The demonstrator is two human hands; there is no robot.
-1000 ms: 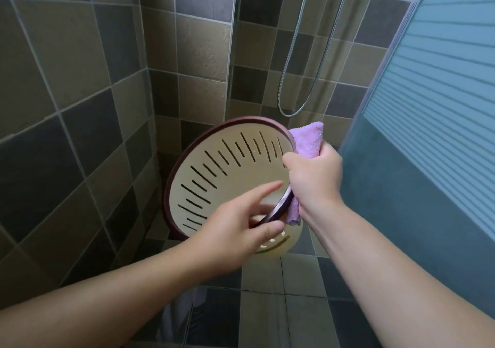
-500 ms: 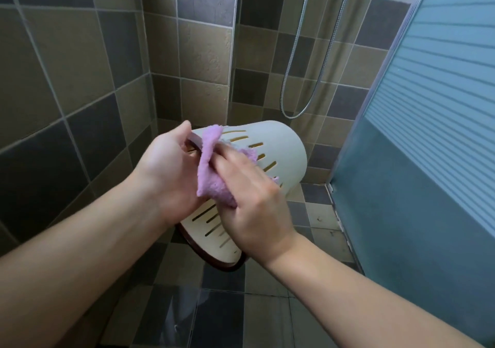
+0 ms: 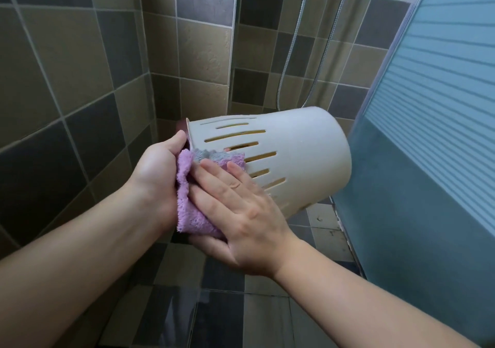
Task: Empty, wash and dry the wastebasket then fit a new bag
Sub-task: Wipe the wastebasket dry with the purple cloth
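wastebasket (image 3: 294, 154) held sideways in air over shower floor, base toward glass door. left hand (image 3: 158, 178) grips rim. right hand (image 3: 241, 213), fingers flat, presses purple cloth (image 3: 187, 208) on slotted wall. drying step; next: rotate basket, wipe remaining wall.

Both forearms reaching forward and inward from the lower corners, bare to the wrist. Left hand (image 3: 155, 176) curled, thumb up, gripping. Right hand (image 3: 241, 213) laid flat, back upward, fingers (image 3: 214, 176) straight and close together, pressing down.
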